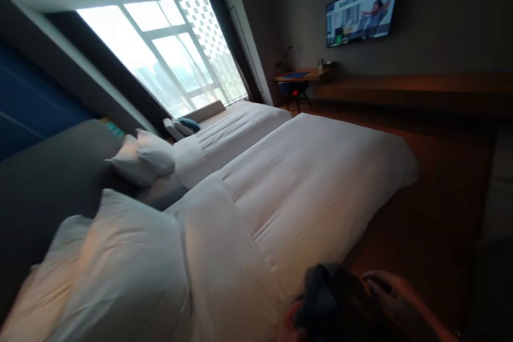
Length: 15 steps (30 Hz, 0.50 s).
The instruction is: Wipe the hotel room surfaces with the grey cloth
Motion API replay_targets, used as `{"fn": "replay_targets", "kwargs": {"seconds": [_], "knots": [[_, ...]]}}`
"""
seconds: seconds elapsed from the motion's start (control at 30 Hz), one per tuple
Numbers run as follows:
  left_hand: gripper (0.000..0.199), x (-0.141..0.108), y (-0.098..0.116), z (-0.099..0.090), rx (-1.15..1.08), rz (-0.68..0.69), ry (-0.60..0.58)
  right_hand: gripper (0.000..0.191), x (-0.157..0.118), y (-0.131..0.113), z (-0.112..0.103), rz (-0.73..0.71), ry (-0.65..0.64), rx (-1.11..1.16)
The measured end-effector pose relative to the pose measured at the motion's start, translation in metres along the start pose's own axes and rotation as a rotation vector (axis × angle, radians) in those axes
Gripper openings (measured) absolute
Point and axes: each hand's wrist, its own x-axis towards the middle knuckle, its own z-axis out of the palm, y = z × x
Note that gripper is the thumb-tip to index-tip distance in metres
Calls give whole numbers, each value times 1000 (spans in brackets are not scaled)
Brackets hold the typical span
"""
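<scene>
a big window (168, 59) fills the far wall, bright with daylight, dark curtains on either side. below it two beds run side by side. the near bed (312, 187) wears a white duvet, smooth, its top edge folded back in a wide band toward the pillows. the far bed (232, 133) sits just beyond it, made the same way. a grey padded headboard (44, 181) runs along the left behind both.

two white pillows (120, 272) lie at the head of the near bed, one overlapping the other, right at the bottom left of the view. two more pillows (144, 157) lean on the far bed's end of the headboard. a tv (363, 10) hangs on the right-hand wall, switched on, and under it a long wooden shelf (417, 91) leads to a small desk (302, 74) with a chair tucked below.

now down at the bottom edge: a dark cloth (324, 299), bunched up, sits just off the near bed's side. the right hand (395, 299) curls against it from the right, fingers bent around the bundle, gripping it. the left hand (288, 326) barely peeks in beneath the cloth, touching it from below; it's blurred and mostly cut off, so i can't tell how far it's closed.
</scene>
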Motion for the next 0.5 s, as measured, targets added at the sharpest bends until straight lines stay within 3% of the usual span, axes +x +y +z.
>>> {"fn": "replay_targets", "kwargs": {"seconds": [0.17, 0.27, 0.37, 0.5], "knots": [[46, 56, 159, 121, -178, 213, -168, 49, 3, 48, -146, 110, 327, -77], [47, 76, 242, 182, -267, 209, -313, 48, 2, 74, -207, 182, 490, -99], [45, 104, 299, 235, -307, 182, -427, 45, 11, 102, -246, 254, 559, -49], [45, 161, 348, 299, -323, 179, -530, 42, 55, 131, -293, 246, 556, 85]]}}
